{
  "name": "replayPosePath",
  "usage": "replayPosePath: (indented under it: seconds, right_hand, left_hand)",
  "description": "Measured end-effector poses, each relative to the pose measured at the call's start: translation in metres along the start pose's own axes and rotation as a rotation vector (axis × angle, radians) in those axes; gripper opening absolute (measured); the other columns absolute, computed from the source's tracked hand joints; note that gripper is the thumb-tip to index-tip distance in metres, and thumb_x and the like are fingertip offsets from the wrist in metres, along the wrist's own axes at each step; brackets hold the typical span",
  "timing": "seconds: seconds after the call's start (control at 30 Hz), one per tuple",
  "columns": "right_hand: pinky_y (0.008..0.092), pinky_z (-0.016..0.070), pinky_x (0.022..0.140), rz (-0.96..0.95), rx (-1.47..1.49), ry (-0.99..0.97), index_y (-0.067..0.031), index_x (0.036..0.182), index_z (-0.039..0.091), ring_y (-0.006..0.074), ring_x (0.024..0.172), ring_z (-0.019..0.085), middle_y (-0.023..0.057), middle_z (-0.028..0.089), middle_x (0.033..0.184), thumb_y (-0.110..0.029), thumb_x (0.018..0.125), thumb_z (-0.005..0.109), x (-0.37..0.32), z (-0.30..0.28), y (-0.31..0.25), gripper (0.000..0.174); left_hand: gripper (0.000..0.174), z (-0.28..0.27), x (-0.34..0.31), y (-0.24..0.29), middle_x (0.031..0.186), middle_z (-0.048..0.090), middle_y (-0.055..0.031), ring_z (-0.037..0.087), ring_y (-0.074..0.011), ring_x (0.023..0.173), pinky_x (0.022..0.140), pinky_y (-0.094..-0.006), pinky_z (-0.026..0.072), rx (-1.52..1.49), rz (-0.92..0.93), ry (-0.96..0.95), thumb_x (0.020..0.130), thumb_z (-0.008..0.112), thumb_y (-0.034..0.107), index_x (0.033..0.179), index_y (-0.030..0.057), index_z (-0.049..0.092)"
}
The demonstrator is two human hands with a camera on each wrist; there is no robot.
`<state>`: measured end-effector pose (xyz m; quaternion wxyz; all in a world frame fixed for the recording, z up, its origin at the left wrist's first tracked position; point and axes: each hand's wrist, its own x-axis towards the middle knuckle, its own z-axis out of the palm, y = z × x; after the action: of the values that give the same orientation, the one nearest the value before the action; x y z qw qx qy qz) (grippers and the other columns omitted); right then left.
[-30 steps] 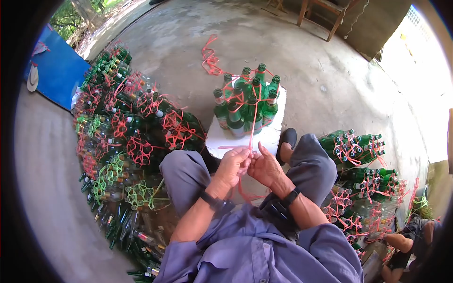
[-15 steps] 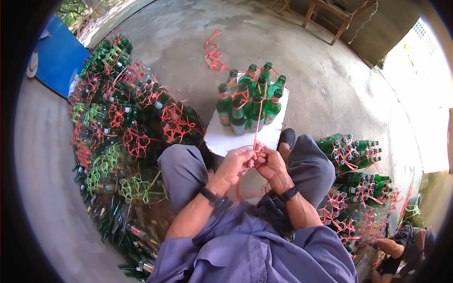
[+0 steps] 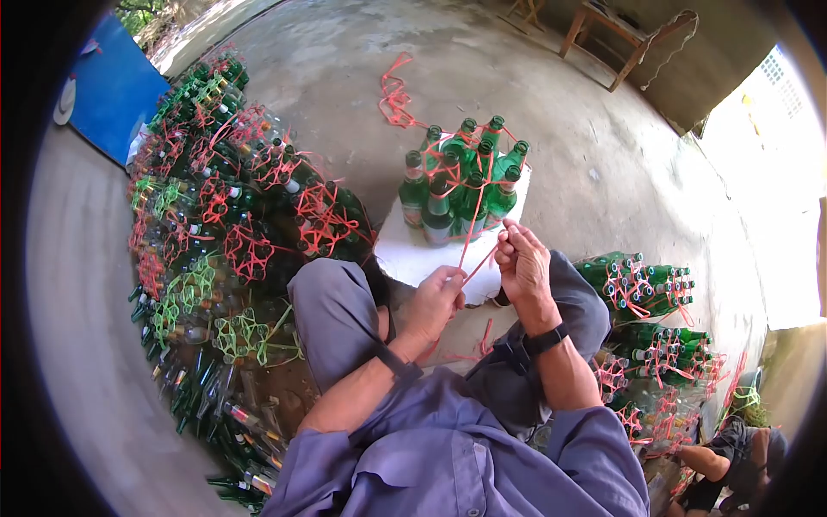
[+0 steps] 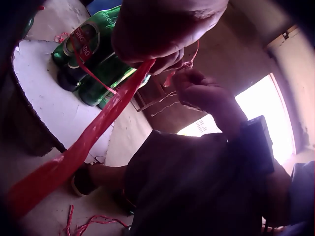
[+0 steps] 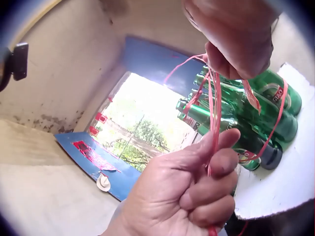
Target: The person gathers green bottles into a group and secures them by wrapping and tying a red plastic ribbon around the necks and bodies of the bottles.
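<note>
A cluster of green glass bottles (image 3: 469, 194) stands upright on a white board (image 3: 403, 255), its necks laced together with red plastic twine (image 3: 473, 226). Low in front of it, my left hand (image 3: 438, 302) grips the twine with curled fingers; strands run from there up to the necks. In the left wrist view a wide red tail (image 4: 86, 132) of the twine trails below that hand. My right hand (image 3: 525, 265) is raised at the board's right corner, pinching a twine end between thumb and fingers. Strands stretch between both hands in the right wrist view.
Many tied bottles (image 3: 250, 202) are heaped on the left, and more bundles (image 3: 646, 284) lie on the right. Loose twine (image 3: 396, 90) is on the floor behind the board. Another person (image 3: 732, 461) is at the lower right; a wooden table (image 3: 624, 39) stands at the back.
The hands were close together at the twine; my right hand has moved up and right, away from the left, drawing a strand out. My left hand keeps its grip, slightly lower.
</note>
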<state>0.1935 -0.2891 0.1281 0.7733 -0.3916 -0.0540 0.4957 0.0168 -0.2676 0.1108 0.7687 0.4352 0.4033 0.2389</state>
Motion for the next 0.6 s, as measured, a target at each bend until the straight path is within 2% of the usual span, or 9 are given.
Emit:
replayPosePath:
  seconds: [0.2,0.27,0.3,0.33,0.4,0.43,0.47,0.53,0.6]
  right_hand:
    - [0.0229,0.0484,0.058,-0.04,-0.178,-0.145,0.0081,0.114,0.059,0.009,0.065,0.055,0.0084,0.065,0.087,-0.008,0.097,0.059,0.024,0.035,-0.004,0.023]
    - [0.025,0.0523,0.059,0.042,-0.369,-0.174,0.0074,0.112,0.061,0.0095,0.067,0.058,0.0083,0.067,0.089,-0.007,0.097,0.057,0.035,0.043,-0.001,0.021]
    - [0.0257,0.0537,0.059,0.001,-0.562,-0.202,0.0094,0.111,0.062,0.0102,0.068,0.062,0.0093,0.069,0.089,-0.007,0.095,0.056,0.042,0.045,0.001,0.023]
    - [0.0257,0.0537,0.059,0.003,-0.56,-0.205,0.0094,0.111,0.062,0.0102,0.068,0.062,0.0093,0.069,0.089,-0.007,0.095,0.056,0.046,0.044,0.003,0.023]
    - [0.0279,0.0539,0.06,-0.085,-0.973,-0.265,0.0098,0.111,0.063,0.0109,0.069,0.064,0.01,0.07,0.086,-0.007,0.092,0.059,0.051,0.042,0.006,0.025]
    - [0.0345,0.0545,0.062,-0.224,-1.167,-0.333,0.0081,0.114,0.063,0.0217,0.068,0.068,0.0195,0.071,0.084,-0.007,0.088,0.062,0.051,0.041,0.004,0.03]
    - [0.0345,0.0545,0.062,-0.223,-1.166,-0.333,0.0081,0.114,0.063,0.0217,0.068,0.068,0.0195,0.071,0.084,-0.007,0.088,0.062,0.052,0.039,0.005,0.03]
    - [0.0432,0.0534,0.064,-0.705,-1.44,-0.476,0.004,0.111,0.065,0.0357,0.07,0.068,0.0276,0.067,0.083,-0.005,0.085,0.061,0.053,0.036,0.006,0.028]
    - [0.0442,0.0534,0.066,-0.678,-1.516,-0.54,0.0016,0.112,0.066,0.0385,0.071,0.067,0.0268,0.067,0.084,-0.004,0.085,0.06,0.055,0.039,-0.001,0.028]
  left_hand:
    - [0.025,0.003,-0.003,-0.01,0.061,0.055,-0.0006,0.04,-0.0037,0.045,0.04,-0.0204,0.027,0.192,0.14,-0.013,0.099,0.057,0.03,0.095,0.0056,0.063]
    - [0.027,0.003,-0.006,-0.008,0.061,0.055,-0.0002,0.041,-0.0037,0.045,0.04,-0.0203,0.0273,0.178,0.126,-0.033,0.1,0.056,0.03,0.092,0.0059,0.064]
    - [0.027,0.004,-0.008,-0.005,0.061,0.055,-0.0003,0.04,-0.0038,0.045,0.04,-0.0204,0.0267,0.115,0.074,-0.045,0.1,0.055,0.03,0.09,0.006,0.064]
    - [0.028,0.003,-0.009,-0.003,0.061,0.054,-0.0005,0.039,-0.0039,0.044,0.04,-0.0204,0.026,0.052,0.022,-0.057,0.1,0.055,0.03,0.089,0.006,0.064]
    - [0.028,0.002,-0.011,-0.004,0.06,0.054,-0.0009,0.037,-0.0039,0.043,0.039,-0.0207,0.0248,0.002,-0.025,-0.052,0.1,0.055,0.029,0.088,0.0057,0.064]
    - [0.028,0.001,-0.011,-0.004,0.06,0.054,-0.0013,0.035,-0.004,0.043,0.039,-0.0209,0.0235,-0.048,-0.071,-0.054,0.1,0.055,0.029,0.087,0.0055,0.064]
    - [0.028,0.0,-0.011,-0.004,0.06,0.054,-0.0013,0.035,-0.004,0.043,0.039,-0.0209,0.0235,-0.047,-0.073,-0.053,0.1,0.055,0.029,0.087,0.0055,0.064]
    - [0.027,0.0,-0.011,-0.002,0.06,0.053,-0.0017,0.033,-0.0039,0.042,0.038,-0.0214,0.0212,-0.04,-0.118,-0.108,0.099,0.055,0.028,0.086,0.005,0.063]
    - [0.027,0.002,-0.012,0.001,0.06,0.052,-0.0015,0.032,-0.0039,0.042,0.038,-0.0214,0.0209,-0.061,-0.156,-0.117,0.099,0.055,0.028,0.086,0.0052,0.063]
